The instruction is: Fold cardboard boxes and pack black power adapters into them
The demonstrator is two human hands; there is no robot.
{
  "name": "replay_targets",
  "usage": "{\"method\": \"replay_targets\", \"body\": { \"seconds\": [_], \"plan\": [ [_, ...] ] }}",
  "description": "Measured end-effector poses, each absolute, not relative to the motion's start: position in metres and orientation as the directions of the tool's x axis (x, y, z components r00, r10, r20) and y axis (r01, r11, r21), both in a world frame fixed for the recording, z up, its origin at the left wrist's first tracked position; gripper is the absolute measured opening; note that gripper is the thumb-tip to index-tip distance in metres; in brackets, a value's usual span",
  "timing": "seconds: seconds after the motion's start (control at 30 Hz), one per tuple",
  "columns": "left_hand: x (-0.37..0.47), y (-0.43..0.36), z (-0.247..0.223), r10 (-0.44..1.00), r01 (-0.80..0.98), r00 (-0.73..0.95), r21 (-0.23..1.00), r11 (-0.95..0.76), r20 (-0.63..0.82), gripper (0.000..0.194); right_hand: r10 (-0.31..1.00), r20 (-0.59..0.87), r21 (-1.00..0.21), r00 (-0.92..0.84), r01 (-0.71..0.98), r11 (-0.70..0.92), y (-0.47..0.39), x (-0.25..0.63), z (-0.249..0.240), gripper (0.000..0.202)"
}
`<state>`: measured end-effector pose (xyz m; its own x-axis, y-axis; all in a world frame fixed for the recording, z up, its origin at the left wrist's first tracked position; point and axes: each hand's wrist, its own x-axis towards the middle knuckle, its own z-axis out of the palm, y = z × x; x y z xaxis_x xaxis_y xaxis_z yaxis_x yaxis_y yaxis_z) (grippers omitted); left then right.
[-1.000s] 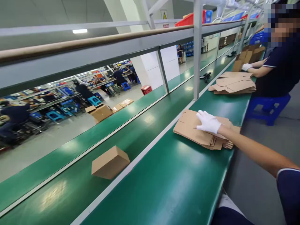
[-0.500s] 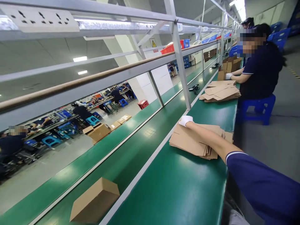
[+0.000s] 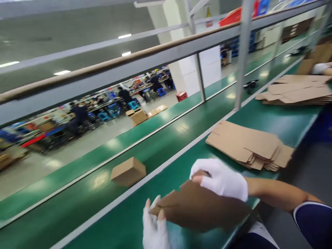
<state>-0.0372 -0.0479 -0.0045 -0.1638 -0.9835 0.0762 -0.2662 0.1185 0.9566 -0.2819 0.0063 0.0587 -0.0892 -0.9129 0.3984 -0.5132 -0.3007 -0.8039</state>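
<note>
A flat, folded cardboard box [image 3: 204, 207], blurred by motion, is held over the green bench top in front of me. My right hand [image 3: 220, 178], in a white glove with bare fingertips, grips its upper edge between thumb and fingers. At its left corner my left hand [image 3: 155, 223], gloved the same way, has thumb and fingers closed around the cardboard. Beyond my right hand lies a stack of flat cardboard boxes [image 3: 246, 141] on the bench. A formed cardboard box [image 3: 129, 171] sits on the conveyor belt to the left.
Another pile of flat cardboard [image 3: 295, 90] lies farther along the bench, near a co-worker's gloved hand [image 3: 320, 68]. A metal post [image 3: 244, 55] and a long rail [image 3: 155, 57] stand over the conveyor. Dark cables [image 3: 251, 84] rest on the belt.
My right hand has come back from the stack with a flat cardboard box. My left hand has entered view and holds its other end. The view has turned right.
</note>
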Motion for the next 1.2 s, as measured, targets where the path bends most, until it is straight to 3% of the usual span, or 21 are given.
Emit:
{"method": "replay_targets", "body": {
  "seconds": [0.07, 0.13, 0.27, 0.33, 0.4, 0.47, 0.53, 0.67, 0.8, 0.87, 1.03, 1.13, 1.2],
  "plan": [
    [-0.038, -0.052, -0.006, -0.998, -0.321, 0.062, 0.947, -0.009, 0.012, 0.062, -0.915, 0.4, -0.853, -0.045, -0.384, -0.354, 0.019, -0.253, 0.048, 0.021],
    [-0.033, -0.058, -0.005, -0.995, -0.263, 0.101, 0.964, -0.035, -0.008, 0.059, -0.884, 0.462, -0.845, -0.067, -0.336, -0.416, 0.025, -0.233, 0.037, 0.017],
    [-0.015, -0.053, 0.001, -0.997, -0.221, -0.022, 0.973, -0.067, -0.074, 0.057, -0.676, 0.724, -0.633, -0.138, -0.523, -0.571, 0.02, -0.207, 0.014, 0.036],
    [-0.008, -0.044, 0.001, -0.976, -0.15, -0.14, 0.978, -0.147, -0.168, 0.065, -0.571, 0.816, -0.484, -0.093, -0.651, -0.585, 0.014, -0.202, 0.006, 0.045],
    [-0.005, -0.036, -0.001, -0.93, -0.036, -0.291, 0.974, -0.225, -0.225, 0.07, -0.522, 0.853, -0.34, 0.029, -0.727, -0.596, 0.008, -0.203, 0.001, 0.041],
    [-0.005, -0.031, -0.007, -0.906, 0.01, -0.356, 0.969, -0.247, -0.227, 0.068, -0.556, 0.803, -0.224, 0.215, -0.755, -0.616, 0.005, -0.208, 0.002, 0.03],
    [-0.005, -0.029, -0.013, -0.919, -0.02, -0.328, 0.974, -0.227, -0.221, 0.066, -0.66, 0.641, -0.171, 0.391, -0.766, -0.62, 0.006, -0.217, 0.008, 0.016],
    [-0.006, -0.021, -0.019, -0.943, -0.067, -0.26, 0.978, -0.198, -0.209, 0.069, -0.746, 0.257, -0.131, 0.614, -0.742, -0.657, 0.016, -0.232, 0.018, 0.05],
    [-0.011, -0.001, -0.023, -0.898, 0.053, -0.438, 0.996, -0.073, -0.042, 0.099, -0.741, 0.096, -0.171, 0.665, -0.722, -0.67, 0.024, -0.238, 0.016, 0.049],
    [-0.015, 0.008, -0.026, -0.845, 0.094, -0.535, 0.995, -0.035, 0.021, 0.104, -0.726, 0.075, -0.217, 0.684, -0.699, -0.681, 0.026, -0.237, 0.014, 0.047],
    [-0.014, 0.014, -0.032, -0.825, -0.014, -0.551, 0.987, 0.158, 0.124, 0.045, -0.698, 0.213, -0.381, 0.684, -0.599, -0.704, 0.028, -0.242, 0.011, 0.038],
    [-0.009, 0.016, -0.033, -0.842, -0.015, -0.532, 0.993, 0.116, 0.09, 0.041, -0.757, 0.42, -0.541, 0.5, -0.532, -0.651, 0.028, -0.261, 0.0, 0.033],
    [-0.009, 0.019, -0.033, -0.864, -0.023, -0.502, 0.998, 0.067, 0.046, 0.043, -0.897, 0.373, -0.732, 0.236, -0.519, -0.441, 0.027, -0.274, -0.01, 0.038]
  ]
}}
